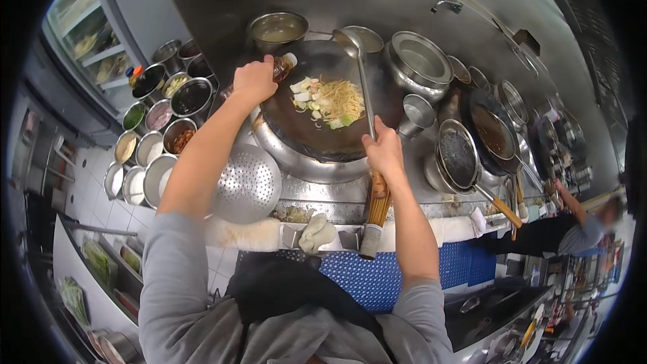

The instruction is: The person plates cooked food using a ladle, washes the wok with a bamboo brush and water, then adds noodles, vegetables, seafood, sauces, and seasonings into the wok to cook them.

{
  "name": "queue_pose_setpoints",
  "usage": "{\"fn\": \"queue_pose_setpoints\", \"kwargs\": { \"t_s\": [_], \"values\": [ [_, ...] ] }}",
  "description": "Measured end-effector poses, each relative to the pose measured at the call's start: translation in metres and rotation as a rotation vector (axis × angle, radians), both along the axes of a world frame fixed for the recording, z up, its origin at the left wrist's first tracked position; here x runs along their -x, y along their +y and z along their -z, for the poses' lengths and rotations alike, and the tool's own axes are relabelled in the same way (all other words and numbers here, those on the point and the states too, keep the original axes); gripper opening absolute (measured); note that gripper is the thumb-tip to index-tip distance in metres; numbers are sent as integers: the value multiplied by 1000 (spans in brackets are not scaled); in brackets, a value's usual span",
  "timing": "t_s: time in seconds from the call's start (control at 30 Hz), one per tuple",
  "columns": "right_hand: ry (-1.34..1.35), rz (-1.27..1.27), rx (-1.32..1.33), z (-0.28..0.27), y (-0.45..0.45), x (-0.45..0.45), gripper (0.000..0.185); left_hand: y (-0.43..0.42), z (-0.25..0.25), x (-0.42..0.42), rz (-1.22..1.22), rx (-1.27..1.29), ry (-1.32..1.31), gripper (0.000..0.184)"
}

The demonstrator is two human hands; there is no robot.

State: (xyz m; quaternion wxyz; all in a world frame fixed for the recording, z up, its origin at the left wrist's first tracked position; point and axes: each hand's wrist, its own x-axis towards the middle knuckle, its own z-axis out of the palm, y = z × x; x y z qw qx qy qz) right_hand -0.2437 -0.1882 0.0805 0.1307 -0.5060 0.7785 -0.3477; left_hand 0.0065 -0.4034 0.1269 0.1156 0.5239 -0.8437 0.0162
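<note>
My left hand [254, 83] is wrapped round a bottle [282, 67] of dark brown liquid, tilted with its pale neck pointing up and right, over the wok's left edge. Closed on the handle of a long metal ladle [362, 74] is my right hand [384, 148]; the ladle's bowl lies up at the wok's far rim. Inside the large dark wok [296, 138], noodles [344, 99] sit beside pale chopped pieces [306, 94] and a bit of green. Whether liquid is flowing from the bottle, I cannot tell.
Several metal pots of ingredients [160, 114] stand at the left, near a perforated strainer [246, 182]. Bowls and a lidded pot [421, 61] line the back. A strainer [458, 155] rests on a pot at the right. Farther right, another person [579, 222] reaches toward the stove.
</note>
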Motion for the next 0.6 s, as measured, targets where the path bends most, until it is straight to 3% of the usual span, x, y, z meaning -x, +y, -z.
{"fn": "queue_pose_setpoints", "kwargs": {
  "t_s": [0.13,0.27,0.4,0.57,0.6],
  "values": [
    [-284,-110,86,-2,21,2,57,39,1,-46,-135,3,333,72],
    [-516,-125,34,3,58,-15,52,65,-4,-119,-97,133,810,73],
    [-605,-83,65,15,91,-28,53,16,4,-200,-79,318,1186,74],
    [-593,-30,109,26,110,-45,53,-75,-13,-280,-79,569,1218,79],
    [-616,0,113,23,109,-56,53,-88,-18,-286,-70,506,1224,79]
  ]
}}
